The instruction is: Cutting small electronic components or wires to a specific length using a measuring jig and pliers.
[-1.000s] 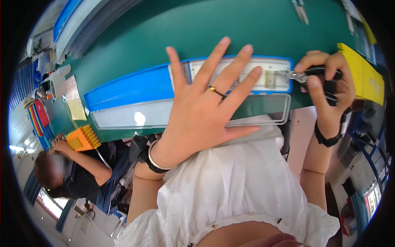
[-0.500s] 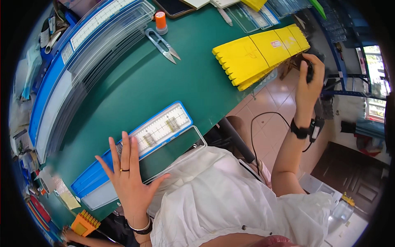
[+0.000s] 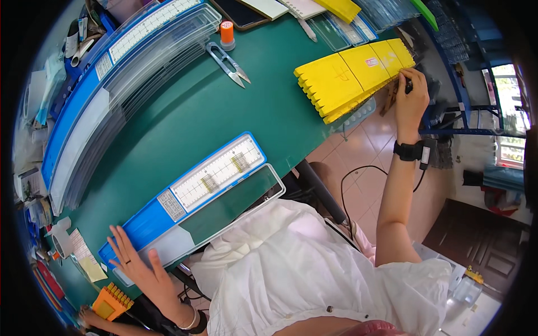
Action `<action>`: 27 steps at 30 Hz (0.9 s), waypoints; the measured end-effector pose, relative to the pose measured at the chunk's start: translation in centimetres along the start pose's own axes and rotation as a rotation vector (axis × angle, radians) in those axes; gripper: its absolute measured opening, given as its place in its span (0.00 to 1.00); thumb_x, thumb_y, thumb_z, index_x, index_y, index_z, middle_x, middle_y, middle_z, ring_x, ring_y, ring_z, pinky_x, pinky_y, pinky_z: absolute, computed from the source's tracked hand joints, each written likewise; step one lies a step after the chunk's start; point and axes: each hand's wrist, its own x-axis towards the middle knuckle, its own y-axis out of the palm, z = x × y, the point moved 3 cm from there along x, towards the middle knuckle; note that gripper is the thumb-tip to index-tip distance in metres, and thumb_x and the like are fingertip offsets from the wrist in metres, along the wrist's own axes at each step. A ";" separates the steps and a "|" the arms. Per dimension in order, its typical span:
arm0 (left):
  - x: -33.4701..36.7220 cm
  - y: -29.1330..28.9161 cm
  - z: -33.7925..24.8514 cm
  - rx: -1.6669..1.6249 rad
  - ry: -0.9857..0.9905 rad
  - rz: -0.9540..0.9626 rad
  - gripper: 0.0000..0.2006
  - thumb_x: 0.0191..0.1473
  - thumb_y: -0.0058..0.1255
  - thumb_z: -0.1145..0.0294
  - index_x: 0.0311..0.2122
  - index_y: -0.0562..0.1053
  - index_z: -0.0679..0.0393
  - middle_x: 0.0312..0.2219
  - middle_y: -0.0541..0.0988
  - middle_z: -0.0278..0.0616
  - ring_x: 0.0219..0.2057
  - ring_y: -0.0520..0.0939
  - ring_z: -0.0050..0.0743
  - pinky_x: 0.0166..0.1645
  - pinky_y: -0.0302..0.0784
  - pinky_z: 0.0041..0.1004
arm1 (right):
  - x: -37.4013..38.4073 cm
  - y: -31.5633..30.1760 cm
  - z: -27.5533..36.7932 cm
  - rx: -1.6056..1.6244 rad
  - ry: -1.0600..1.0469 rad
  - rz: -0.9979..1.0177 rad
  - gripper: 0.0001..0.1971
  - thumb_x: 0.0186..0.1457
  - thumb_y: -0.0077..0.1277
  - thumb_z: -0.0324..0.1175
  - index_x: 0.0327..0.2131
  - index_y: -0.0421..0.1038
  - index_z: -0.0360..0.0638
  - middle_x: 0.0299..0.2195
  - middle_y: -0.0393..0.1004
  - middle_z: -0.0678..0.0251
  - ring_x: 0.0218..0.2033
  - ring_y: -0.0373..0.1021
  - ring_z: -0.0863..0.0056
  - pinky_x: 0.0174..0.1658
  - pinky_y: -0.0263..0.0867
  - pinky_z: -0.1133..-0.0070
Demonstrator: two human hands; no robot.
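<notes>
A long blue case with a gridded white panel lies slantwise near the table's front edge. Its clear lid is swung open toward me. On the panel sit two small clusters of thin, greenish-gold pieces. Spread fingers of my left hand rest over the case's lower left end, holding nothing. My right hand is at the right edge of a stack of yellow notched strips, fingers pinched together. Something small and dark shows between them; its kind is unclear.
Thread snips and an orange-capped small bottle lie at the back. Stacked clear-lidded blue cases curve along the left. A dark phone is at the top. A cable hangs over the floor by my right wrist.
My left hand has slid left and toward me, off the middle of the blue case to its end. My right hand has moved left, against the yellow stack's edge.
</notes>
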 end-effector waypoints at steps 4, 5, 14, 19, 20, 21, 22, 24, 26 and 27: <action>-1.3 0.7 4.6 0.127 -0.056 -0.087 0.34 0.68 0.26 0.42 0.70 0.56 0.55 0.70 0.55 0.43 0.72 0.49 0.53 0.71 0.30 0.61 | 2.0 -1.6 1.8 -0.189 -0.108 0.114 0.04 0.55 0.56 0.25 0.35 0.75 0.39 0.41 0.77 0.61 0.42 0.75 0.63 0.44 0.71 0.72; -1.4 0.9 5.4 0.160 -0.081 -0.104 0.34 0.68 0.24 0.42 0.70 0.56 0.54 0.70 0.55 0.41 0.72 0.49 0.53 0.70 0.30 0.64 | 2.4 -1.8 2.2 -0.246 -0.128 0.193 0.04 0.54 0.55 0.25 0.35 0.74 0.40 0.40 0.76 0.60 0.42 0.74 0.62 0.44 0.71 0.70; -2.5 0.9 7.8 0.151 -0.112 -0.184 0.33 0.69 0.24 0.43 0.68 0.60 0.56 0.67 0.63 0.41 0.71 0.54 0.52 0.70 0.35 0.62 | 2.7 -1.2 0.4 -0.238 -0.106 0.385 0.07 0.54 0.49 0.23 0.39 0.68 0.40 0.40 0.72 0.57 0.42 0.73 0.55 0.43 0.70 0.65; -2.5 1.2 9.2 0.081 -0.158 -0.222 0.32 0.70 0.23 0.45 0.67 0.62 0.56 0.67 0.64 0.42 0.71 0.54 0.52 0.70 0.35 0.61 | 2.6 -0.4 -0.9 -0.081 -0.134 0.315 0.06 0.56 0.49 0.25 0.39 0.67 0.41 0.40 0.72 0.55 0.41 0.72 0.52 0.43 0.69 0.64; -2.4 1.2 9.1 0.047 -0.162 -0.232 0.32 0.70 0.23 0.45 0.67 0.63 0.56 0.66 0.64 0.42 0.71 0.54 0.52 0.70 0.35 0.61 | 2.6 -0.2 -1.2 -0.043 -0.129 0.299 0.06 0.57 0.49 0.26 0.39 0.67 0.41 0.40 0.71 0.55 0.41 0.72 0.52 0.43 0.69 0.64; -2.4 1.2 9.1 0.045 -0.162 -0.232 0.32 0.70 0.23 0.45 0.67 0.63 0.56 0.66 0.64 0.42 0.71 0.54 0.52 0.70 0.35 0.61 | 2.6 -0.1 -1.4 -0.004 -0.124 0.284 0.06 0.58 0.49 0.26 0.39 0.67 0.41 0.40 0.71 0.55 0.41 0.72 0.51 0.43 0.69 0.65; -2.4 1.1 8.9 0.050 -0.147 -0.234 0.31 0.70 0.24 0.45 0.66 0.63 0.56 0.66 0.65 0.42 0.71 0.54 0.52 0.70 0.34 0.61 | 2.5 -0.1 -1.4 -0.005 -0.124 0.283 0.06 0.58 0.49 0.26 0.39 0.67 0.41 0.40 0.71 0.55 0.41 0.72 0.51 0.43 0.69 0.65; -2.3 0.8 8.8 0.055 -0.132 -0.236 0.31 0.70 0.24 0.45 0.66 0.64 0.56 0.66 0.66 0.41 0.71 0.54 0.51 0.70 0.33 0.61 | 2.4 -0.1 -1.3 0.017 -0.103 0.277 0.05 0.59 0.49 0.27 0.39 0.68 0.40 0.40 0.71 0.54 0.41 0.72 0.51 0.43 0.69 0.65; -2.2 0.7 8.8 0.273 -0.164 -0.160 0.31 0.70 0.25 0.46 0.66 0.64 0.56 0.65 0.67 0.40 0.71 0.53 0.50 0.71 0.32 0.61 | 2.4 0.2 -1.8 0.040 -0.110 0.251 0.05 0.59 0.49 0.27 0.39 0.68 0.40 0.39 0.71 0.54 0.41 0.71 0.50 0.43 0.68 0.65; -2.2 0.7 9.0 0.274 -0.163 -0.163 0.31 0.70 0.25 0.46 0.66 0.64 0.56 0.65 0.67 0.40 0.71 0.53 0.50 0.71 0.32 0.61 | 2.4 0.3 -2.1 0.064 -0.116 0.225 0.05 0.59 0.49 0.27 0.39 0.68 0.39 0.39 0.71 0.54 0.41 0.71 0.50 0.43 0.68 0.65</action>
